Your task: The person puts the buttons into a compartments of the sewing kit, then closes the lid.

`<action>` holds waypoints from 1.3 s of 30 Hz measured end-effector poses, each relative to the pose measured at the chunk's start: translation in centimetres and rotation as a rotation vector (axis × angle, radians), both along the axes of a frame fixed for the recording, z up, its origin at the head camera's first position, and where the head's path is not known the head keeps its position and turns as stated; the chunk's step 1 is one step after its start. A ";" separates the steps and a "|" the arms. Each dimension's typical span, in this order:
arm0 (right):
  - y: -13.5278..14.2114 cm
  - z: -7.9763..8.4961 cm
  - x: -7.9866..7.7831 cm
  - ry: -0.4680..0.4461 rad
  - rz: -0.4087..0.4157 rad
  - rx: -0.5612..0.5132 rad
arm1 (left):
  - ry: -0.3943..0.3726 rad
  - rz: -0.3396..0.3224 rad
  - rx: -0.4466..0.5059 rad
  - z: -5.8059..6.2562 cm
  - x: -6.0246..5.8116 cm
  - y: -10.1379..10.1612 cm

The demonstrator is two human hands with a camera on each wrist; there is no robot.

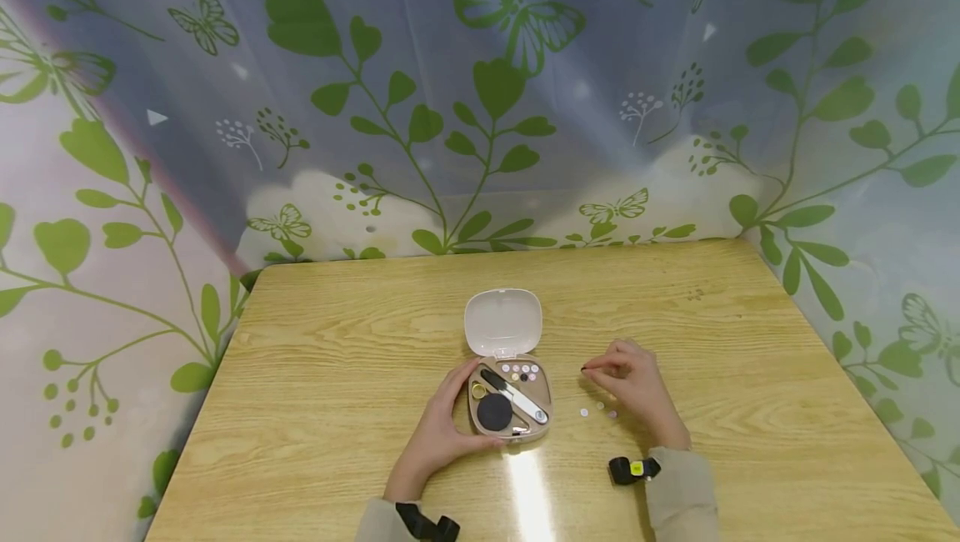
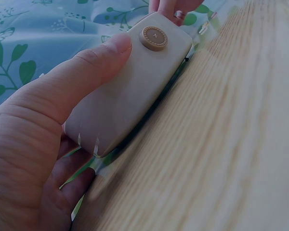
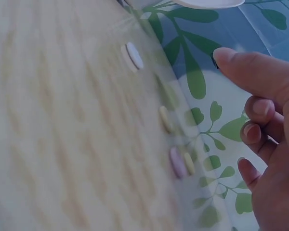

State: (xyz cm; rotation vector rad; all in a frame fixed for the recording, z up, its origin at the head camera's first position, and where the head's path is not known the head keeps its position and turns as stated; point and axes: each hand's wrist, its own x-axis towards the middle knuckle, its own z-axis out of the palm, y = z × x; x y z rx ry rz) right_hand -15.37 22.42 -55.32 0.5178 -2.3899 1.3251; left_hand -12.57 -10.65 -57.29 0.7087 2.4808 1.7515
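A small beige sewing-kit box (image 1: 542, 432) stands on the table with its white lid (image 1: 502, 321) raised. My left hand (image 1: 442, 429) grips the box from the left, thumb on the front wall below a brown button-shaped knob (image 2: 154, 37). Inside lie several small buttons (image 1: 525, 368), a long black-and-white tool (image 1: 525, 403), a black disc (image 1: 495, 412) and a gold ring-like piece (image 1: 478, 391). To the right of the box, my right hand (image 1: 633, 379) pinches a tiny dark piece (image 1: 583, 369) between thumb and forefinger, just above the table; its kind is mostly hidden.
Several loose buttons lie between box and right hand: a white one (image 3: 134, 56), a pink one (image 3: 177, 162) and yellowish ones, one nearer the white (image 3: 166, 119). The wooden table (image 1: 337, 342) ends at a patterned curtain (image 1: 450, 108) behind and at both sides.
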 end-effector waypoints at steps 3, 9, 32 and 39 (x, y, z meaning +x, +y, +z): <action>-0.5 0.4 -0.1 0.032 0.010 -0.007 | 0.000 -0.001 0.002 -0.1 0.0 0.0; -2.0 2.5 0.2 0.100 0.045 -0.020 | -0.015 0.016 -0.003 0.1 0.1 0.1; -4.6 0.6 -1.3 0.113 0.143 -0.004 | 0.007 0.002 0.003 -0.2 0.0 0.0; -5.6 0.8 -1.0 0.043 0.135 0.038 | 0.005 -0.001 -0.009 0.0 0.0 0.0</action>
